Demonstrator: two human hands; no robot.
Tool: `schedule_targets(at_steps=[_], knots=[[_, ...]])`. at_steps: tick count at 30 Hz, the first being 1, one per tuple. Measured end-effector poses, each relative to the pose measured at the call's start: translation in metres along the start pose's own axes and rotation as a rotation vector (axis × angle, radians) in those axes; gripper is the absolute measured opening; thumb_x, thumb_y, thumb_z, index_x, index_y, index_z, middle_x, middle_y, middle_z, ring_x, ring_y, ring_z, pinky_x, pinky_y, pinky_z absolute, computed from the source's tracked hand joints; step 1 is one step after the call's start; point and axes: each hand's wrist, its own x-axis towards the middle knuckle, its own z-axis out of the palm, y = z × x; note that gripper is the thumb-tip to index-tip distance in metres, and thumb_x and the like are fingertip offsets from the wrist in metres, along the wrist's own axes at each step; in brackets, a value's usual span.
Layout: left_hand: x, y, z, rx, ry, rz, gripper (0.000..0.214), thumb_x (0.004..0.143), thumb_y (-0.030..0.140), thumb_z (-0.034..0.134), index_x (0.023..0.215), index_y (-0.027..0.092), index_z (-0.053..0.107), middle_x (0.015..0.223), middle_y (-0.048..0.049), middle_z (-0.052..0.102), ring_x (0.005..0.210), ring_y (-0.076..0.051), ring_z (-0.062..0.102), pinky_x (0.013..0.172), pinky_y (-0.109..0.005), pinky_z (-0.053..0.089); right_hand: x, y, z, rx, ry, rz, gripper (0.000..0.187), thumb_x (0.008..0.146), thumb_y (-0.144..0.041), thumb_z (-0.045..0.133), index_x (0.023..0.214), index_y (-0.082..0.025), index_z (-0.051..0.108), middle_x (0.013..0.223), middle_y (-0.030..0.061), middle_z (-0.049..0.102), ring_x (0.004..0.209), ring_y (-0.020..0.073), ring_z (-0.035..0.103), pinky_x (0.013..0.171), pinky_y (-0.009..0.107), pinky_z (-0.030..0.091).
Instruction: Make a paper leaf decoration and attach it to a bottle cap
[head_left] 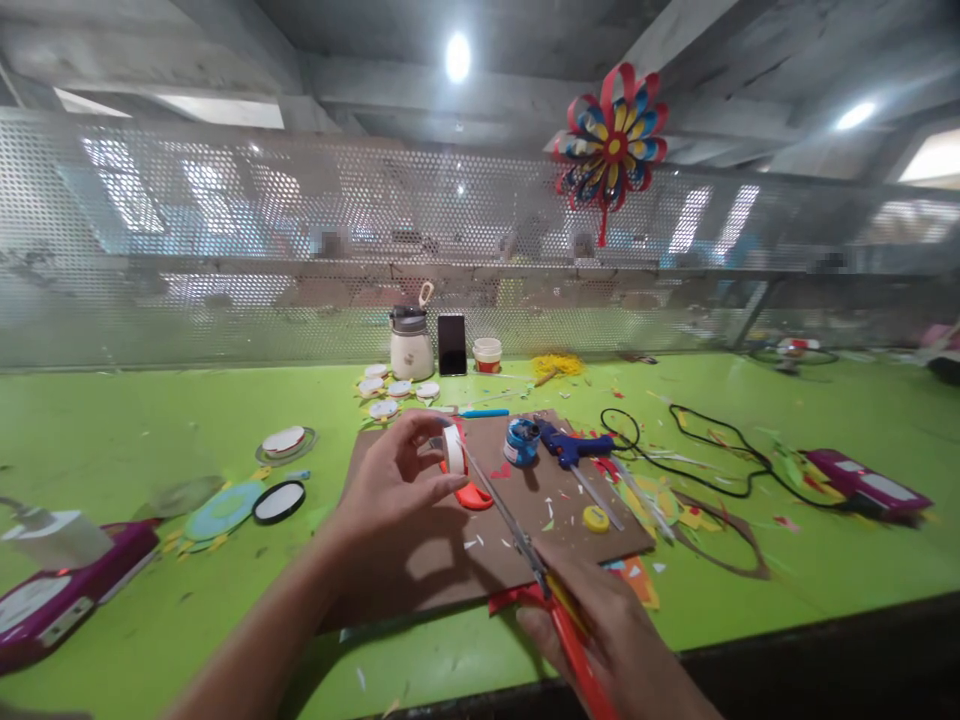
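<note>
My left hand pinches a small white round piece with a red edge, held on its side above the brown cardboard. In my right hand is a pair of scissors with red and yellow handles. Their narrow blades point up and left, and the tip reaches the white piece; whether it touches, I cannot tell. Below the left hand lies an orange-red curved thing, partly hidden. A blue jar stands on the cardboard beside a blue glue gun, with a yellow round piece nearer me.
White discs lie near a jug, a phone and paper cups at the back. Purple power strips sit at both sides, with a black cord on the right. Paper scraps are scattered about. A perforated screen stands behind.
</note>
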Motion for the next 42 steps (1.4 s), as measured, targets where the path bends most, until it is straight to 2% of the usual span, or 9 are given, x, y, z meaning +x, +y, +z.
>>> schedule_targets(at_steps=[6,17,21,24,28,32,36,42], knots=[[0.0002,-0.0008,0.0004,0.032,0.002,0.018,0.039,0.072,0.011,0.074,0.105,0.019,0.054,0.103,-0.005,0.056,0.098,-0.019,0.057,0.088,-0.039,0.05,-0.0005,0.0059,0.0004,-0.066,-0.022,-0.054,0.027,0.086,-0.028,0.057,0.111,-0.019,0.059,0.092,0.0066,0.067,0.082,0.0208,0.06,0.072,0.028,0.046],[-0.002,0.0021,0.0023,0.063,0.016,0.073,0.042,0.07,0.011,0.075,0.106,0.02,0.056,0.11,-0.0055,0.055,0.103,-0.02,0.057,0.091,-0.036,0.05,-0.0005,0.0008,0.0004,0.012,0.029,-0.081,0.027,0.083,-0.022,0.057,0.11,-0.021,0.062,0.092,0.0028,0.069,0.081,0.0171,0.063,0.073,0.022,0.047],[-0.0027,0.0026,0.0022,0.075,0.006,0.094,0.043,0.071,0.01,0.074,0.108,0.022,0.056,0.112,-0.0046,0.053,0.104,-0.018,0.057,0.092,-0.034,0.05,-0.0003,0.0037,0.0014,-0.004,0.019,-0.097,0.019,0.083,-0.022,0.056,0.101,-0.02,0.063,0.09,0.004,0.069,0.079,0.0174,0.062,0.07,0.023,0.047],[-0.004,0.0018,0.003,0.096,0.01,0.114,0.041,0.072,0.01,0.073,0.107,0.022,0.055,0.114,-0.0045,0.052,0.106,-0.018,0.056,0.093,-0.034,0.049,-0.0003,0.006,0.0029,-0.008,0.014,-0.131,0.022,0.084,-0.023,0.056,0.105,-0.02,0.061,0.086,0.0027,0.067,0.077,0.0169,0.062,0.069,0.023,0.047],[-0.0059,0.0014,0.0046,0.155,0.036,0.125,0.04,0.073,0.011,0.072,0.107,0.023,0.055,0.115,-0.0049,0.05,0.109,-0.019,0.054,0.095,-0.036,0.049,-0.0009,0.0078,0.0042,-0.05,0.022,-0.119,0.018,0.086,-0.027,0.056,0.101,-0.02,0.062,0.082,0.0029,0.066,0.074,0.0172,0.061,0.067,0.023,0.046],[-0.0059,0.0022,0.0053,0.169,0.041,0.125,0.039,0.073,0.013,0.072,0.107,0.022,0.055,0.115,-0.0062,0.05,0.108,-0.02,0.054,0.094,-0.037,0.049,-0.0008,0.0074,0.0027,-0.061,0.003,-0.126,0.028,0.086,-0.025,0.056,0.113,-0.021,0.059,0.085,0.0032,0.067,0.075,0.017,0.062,0.068,0.023,0.047],[-0.004,0.0018,0.0042,0.139,0.01,0.131,0.042,0.073,0.012,0.073,0.108,0.022,0.054,0.114,-0.0059,0.051,0.107,-0.02,0.054,0.093,-0.036,0.05,-0.0015,0.0068,0.0023,-0.094,0.006,-0.127,0.022,0.086,-0.025,0.055,0.107,-0.021,0.061,0.087,0.0045,0.068,0.076,0.0177,0.062,0.068,0.024,0.048],[-0.0039,0.0005,0.0026,0.145,-0.001,0.114,0.042,0.074,0.012,0.073,0.109,0.022,0.053,0.114,-0.0057,0.05,0.105,-0.019,0.056,0.092,-0.036,0.05,-0.0047,0.0088,0.0049,-0.101,0.042,-0.112,0.029,0.085,-0.024,0.057,0.114,-0.021,0.059,0.085,0.0033,0.069,0.074,0.0177,0.062,0.067,0.025,0.047]])
